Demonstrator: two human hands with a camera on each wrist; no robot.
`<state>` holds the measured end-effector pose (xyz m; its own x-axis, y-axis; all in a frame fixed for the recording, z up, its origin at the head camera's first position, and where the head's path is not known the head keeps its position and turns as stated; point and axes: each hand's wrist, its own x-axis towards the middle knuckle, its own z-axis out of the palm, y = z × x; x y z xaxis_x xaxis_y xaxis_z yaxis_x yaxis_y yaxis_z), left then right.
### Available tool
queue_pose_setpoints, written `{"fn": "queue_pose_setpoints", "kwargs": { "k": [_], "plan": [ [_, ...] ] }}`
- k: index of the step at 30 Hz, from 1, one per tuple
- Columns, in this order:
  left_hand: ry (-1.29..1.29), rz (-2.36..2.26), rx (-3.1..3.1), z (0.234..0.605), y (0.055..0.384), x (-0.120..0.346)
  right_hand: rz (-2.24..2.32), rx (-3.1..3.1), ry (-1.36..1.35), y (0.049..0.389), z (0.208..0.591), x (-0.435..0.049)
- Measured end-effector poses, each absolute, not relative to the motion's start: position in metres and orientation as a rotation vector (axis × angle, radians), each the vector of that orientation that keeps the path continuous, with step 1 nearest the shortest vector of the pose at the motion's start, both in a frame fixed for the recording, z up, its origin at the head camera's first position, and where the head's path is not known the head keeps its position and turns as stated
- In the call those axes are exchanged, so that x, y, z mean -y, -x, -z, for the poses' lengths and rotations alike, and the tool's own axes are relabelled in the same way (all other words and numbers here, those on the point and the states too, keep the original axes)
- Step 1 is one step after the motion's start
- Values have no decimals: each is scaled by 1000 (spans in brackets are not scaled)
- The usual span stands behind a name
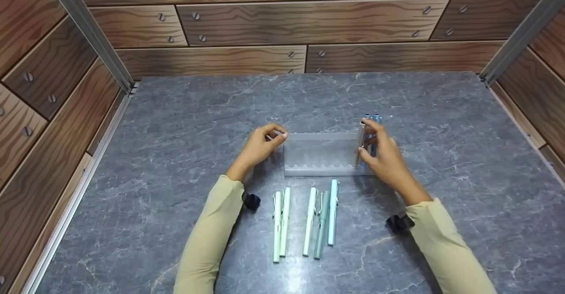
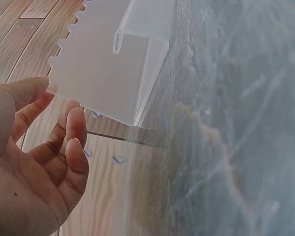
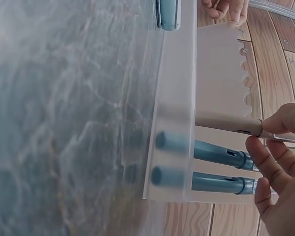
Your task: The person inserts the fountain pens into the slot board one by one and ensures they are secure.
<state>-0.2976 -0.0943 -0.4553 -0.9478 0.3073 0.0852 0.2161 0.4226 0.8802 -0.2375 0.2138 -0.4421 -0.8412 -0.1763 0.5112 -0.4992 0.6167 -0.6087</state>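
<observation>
A frosted clear pen stand (image 1: 320,170) with scalloped notches stands on the table. My left hand (image 1: 259,146) pinches its upper left corner (image 2: 56,88) between thumb and index finger. At the right end, my right hand (image 1: 387,157) holds a brownish-pink pen (image 3: 231,123) near its upper end with thumb and fingertips. That pen's lower end is at the stand's front lip, partly hidden in the head view. Two blue pens, one (image 3: 216,153) above the other (image 3: 216,182) in the right wrist view, rest in the stand beside it.
In front of the stand lie several loose pens: two light green pens (image 1: 276,232) on the left, then another light green pen (image 1: 310,223), a darker green pen (image 1: 321,228) and a light blue pen (image 1: 333,216). Wood-patterned panels (image 1: 247,24) border the grey marbled table (image 1: 132,188).
</observation>
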Motion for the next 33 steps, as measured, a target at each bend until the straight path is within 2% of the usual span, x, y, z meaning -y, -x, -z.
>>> {"fn": "queue_pose_setpoints", "kwargs": {
  "k": [33],
  "plan": [
    [-486, -1600, -2595, 455, 297, 93, -777, 2610, -384, 245, 431, -217]
  ]
}}
